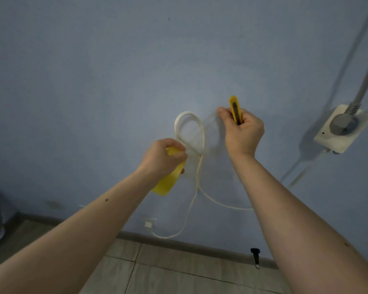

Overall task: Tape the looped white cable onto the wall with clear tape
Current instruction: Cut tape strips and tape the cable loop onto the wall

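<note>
Against the wall [115, 71], the cable [189, 132] loop hangs between both hands. Left hand [164, 158] grips the tape [168, 181]; right hand [242, 132] grips a knife [235, 109] (blade unclear). A stretched strip seems uncut, so cutting and pressing likely remain.

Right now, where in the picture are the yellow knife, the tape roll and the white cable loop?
Knife [235, 110]: head view, on the yellow body above the right hand.
Tape roll [167, 182]: head view, on the roll's yellow side below the left hand.
Cable loop [186, 114]: head view, on the loop's top curve.
</note>
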